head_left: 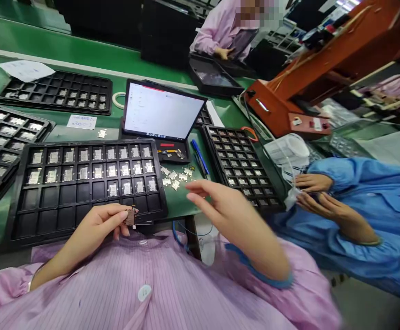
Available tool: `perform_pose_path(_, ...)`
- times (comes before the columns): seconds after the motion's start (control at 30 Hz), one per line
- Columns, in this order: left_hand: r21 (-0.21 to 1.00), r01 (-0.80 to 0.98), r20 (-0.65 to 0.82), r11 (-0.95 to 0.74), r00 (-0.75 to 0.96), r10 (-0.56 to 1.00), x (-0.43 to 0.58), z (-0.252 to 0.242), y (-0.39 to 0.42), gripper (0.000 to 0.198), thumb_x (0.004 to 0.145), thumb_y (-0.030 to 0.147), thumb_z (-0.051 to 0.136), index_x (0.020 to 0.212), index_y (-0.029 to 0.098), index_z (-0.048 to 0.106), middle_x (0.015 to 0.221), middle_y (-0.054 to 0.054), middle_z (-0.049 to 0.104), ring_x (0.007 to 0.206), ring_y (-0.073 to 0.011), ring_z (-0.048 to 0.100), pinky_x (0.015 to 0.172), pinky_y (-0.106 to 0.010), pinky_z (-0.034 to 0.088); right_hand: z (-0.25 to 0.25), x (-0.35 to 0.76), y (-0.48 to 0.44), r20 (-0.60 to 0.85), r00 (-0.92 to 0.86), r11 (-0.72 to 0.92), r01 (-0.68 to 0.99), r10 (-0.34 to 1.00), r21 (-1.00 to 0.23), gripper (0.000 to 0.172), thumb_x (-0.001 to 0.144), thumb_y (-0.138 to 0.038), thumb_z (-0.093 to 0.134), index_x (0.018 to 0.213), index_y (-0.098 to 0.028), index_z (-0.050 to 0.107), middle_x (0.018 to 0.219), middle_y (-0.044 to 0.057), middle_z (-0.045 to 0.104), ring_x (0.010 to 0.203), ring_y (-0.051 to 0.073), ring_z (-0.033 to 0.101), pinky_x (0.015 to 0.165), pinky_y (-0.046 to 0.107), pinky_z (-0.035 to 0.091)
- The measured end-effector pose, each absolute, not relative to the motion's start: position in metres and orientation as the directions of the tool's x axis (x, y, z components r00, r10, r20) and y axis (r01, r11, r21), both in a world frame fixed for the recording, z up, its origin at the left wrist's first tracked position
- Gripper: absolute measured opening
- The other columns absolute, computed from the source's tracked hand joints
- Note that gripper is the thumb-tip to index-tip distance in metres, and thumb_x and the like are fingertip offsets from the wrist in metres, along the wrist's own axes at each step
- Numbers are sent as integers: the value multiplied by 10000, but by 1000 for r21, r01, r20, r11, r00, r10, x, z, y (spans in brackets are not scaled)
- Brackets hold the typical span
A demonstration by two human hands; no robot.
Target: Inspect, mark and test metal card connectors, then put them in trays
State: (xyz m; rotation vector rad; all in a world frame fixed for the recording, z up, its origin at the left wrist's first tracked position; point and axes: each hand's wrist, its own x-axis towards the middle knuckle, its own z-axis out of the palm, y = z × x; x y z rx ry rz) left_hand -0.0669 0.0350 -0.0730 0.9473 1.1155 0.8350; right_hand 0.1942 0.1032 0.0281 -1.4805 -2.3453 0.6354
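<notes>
Between thumb and fingers, my left hand (105, 221) pinches a small circuit board (130, 217) over the front edge of a black compartment tray (93, 191). Rows of similar silver modules fill the tray's upper pockets and part of the third row. My right hand (217, 201) hovers at the tray's right, thumb and fingers apart, with nothing seen in it. Just beyond its fingertips lies a loose pile of small silver modules (175, 176) on the green table (182, 210). Some of my right fingers are hidden behind the others.
A laptop-like screen (163, 110) stands behind the tray. Blue pens (200, 158) lie by another filled tray (243, 165) at right. More trays (0, 146) are at left. A co-worker in blue sleeves (358, 197) works close on the right, below an orange machine (289, 110).
</notes>
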Motion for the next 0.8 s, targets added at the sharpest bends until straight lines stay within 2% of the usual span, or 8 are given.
perform_pose_path(0.1, 926, -41, -357, 375, 228, 906, -62, -67, 37, 334, 904, 413, 580, 988, 127, 730, 694, -40, 664, 592, -115, 548, 569, -227, 435, -38, 197, 124, -38, -235, 195, 878, 971, -438, 69, 894, -218, 566, 876, -194, 628, 925, 84, 698, 854, 252, 653, 750, 383, 488)
perform_pose_path(0.23, 932, 17, -357, 363, 224, 907, -54, -62, 42, 320, 915, 419, 568, 959, 150, 735, 728, -35, 668, 610, -116, 541, 606, -240, 432, -82, 185, 135, 14, -7, 11, 928, 1000, -373, 226, 898, -404, 607, 844, -189, 566, 884, 96, 657, 833, 267, 626, 699, 367, 453)
perform_pose_path(0.3, 930, 31, -365, 367, 207, 907, -51, -61, 43, 316, 914, 420, 567, 943, 153, 734, 728, -35, 666, 612, -122, 538, 615, -249, 431, -87, 184, 135, 17, 41, -31, 921, 999, -387, 243, 875, -422, 630, 883, -192, 550, 892, 93, 652, 839, 268, 623, 691, 357, 445)
perform_pose_path(0.47, 919, 57, -394, 390, 132, 910, -50, -55, 44, 303, 907, 418, 570, 936, 166, 735, 705, -23, 661, 598, -118, 527, 618, -249, 419, -86, 203, 133, -13, -48, 35, 857, 999, -514, 175, 816, -284, 639, 930, -206, 532, 955, 89, 638, 874, 254, 625, 743, 366, 466)
perform_pose_path(0.67, 922, 43, -387, 385, 120, 914, -47, -51, 52, 268, 906, 390, 579, 892, 179, 744, 703, -13, 665, 603, -109, 529, 613, -233, 424, -83, 215, 131, -80, -70, 19, 857, 994, -516, 117, 797, -260, 622, 850, -212, 530, 912, 77, 612, 804, 245, 602, 733, 380, 461)
perform_pose_path(0.8, 914, -56, -391, 401, 132, 911, -43, -53, 56, 256, 909, 376, 590, 885, 178, 751, 728, -20, 685, 607, -98, 540, 608, -216, 437, -85, 216, 130, -63, -136, 81, 839, 989, -538, 97, 801, -234, 578, 883, -210, 533, 931, 79, 604, 735, 219, 576, 718, 384, 460)
